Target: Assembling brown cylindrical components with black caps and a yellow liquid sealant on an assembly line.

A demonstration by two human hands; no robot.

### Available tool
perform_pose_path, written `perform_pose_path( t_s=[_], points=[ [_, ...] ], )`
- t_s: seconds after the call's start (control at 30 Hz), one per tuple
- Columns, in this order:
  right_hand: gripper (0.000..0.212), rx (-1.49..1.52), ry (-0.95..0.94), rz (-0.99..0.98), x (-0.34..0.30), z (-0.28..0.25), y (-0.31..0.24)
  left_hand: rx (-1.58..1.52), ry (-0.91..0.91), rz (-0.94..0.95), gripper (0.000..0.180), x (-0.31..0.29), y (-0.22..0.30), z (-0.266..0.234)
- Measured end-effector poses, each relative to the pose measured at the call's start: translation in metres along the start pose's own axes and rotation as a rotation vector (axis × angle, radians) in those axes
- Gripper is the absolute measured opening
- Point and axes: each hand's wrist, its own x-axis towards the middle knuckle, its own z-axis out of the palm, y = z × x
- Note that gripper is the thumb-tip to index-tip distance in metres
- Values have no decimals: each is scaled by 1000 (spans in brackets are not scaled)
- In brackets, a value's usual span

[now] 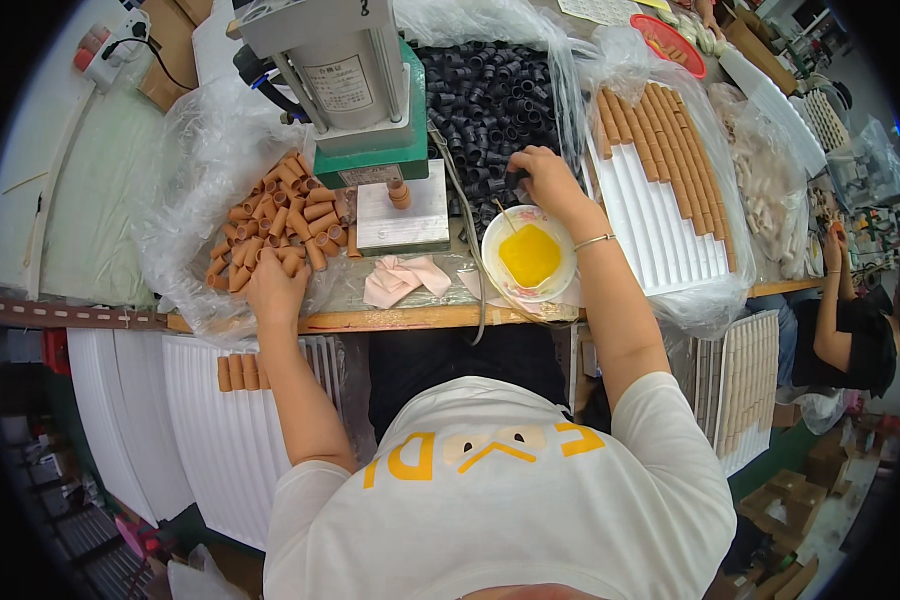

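beside the green press, the left hand dips among brown tubes, its grip impossible to tell; the right hand pinches a black piece near the bowl. picking singly, lightly, seems best.

I'm noting brn. tubular pcs., blk. tubular pcs., grn. press body, wht. bowl w/ floral ptn., yel. contents.

the grip of the left hand at the brown tubes was hidden. a black piece was partly covered by the right hand. between both, the press was cut off above.
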Motion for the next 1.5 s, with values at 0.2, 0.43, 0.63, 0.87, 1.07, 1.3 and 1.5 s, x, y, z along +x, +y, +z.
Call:
perform_pose_path(
  t_s=[0.2,0.43,0.63,0.87,1.07,1.3,1.5],
  points=[
    [20,207,124,275,-25,-26,-8,-208,92,70,49,-23,-2,-13],
    [20,57,313,432,-61,-29,9,-1183,-7,73,41,-27,13,-14],
    [15,555,352,348,-93,-27,-44,-2010,-739,-168,31,-67,75,25],
    [9,-99,294,-81,-105,-15,-78,-2215,-1103,-506,26,-85,123,49],
    [9,369,462,-20,-97,-41,-105,-2128,-1043,-557,25,-86,149,46],
    [13,253,555,-107,-95,-43,-111,-2033,-971,-442,27,-90,170,52],
    [31,-108,806,466,-120,-86,19,-1996,-851,-387,28,-82,164,43]
  ],
)
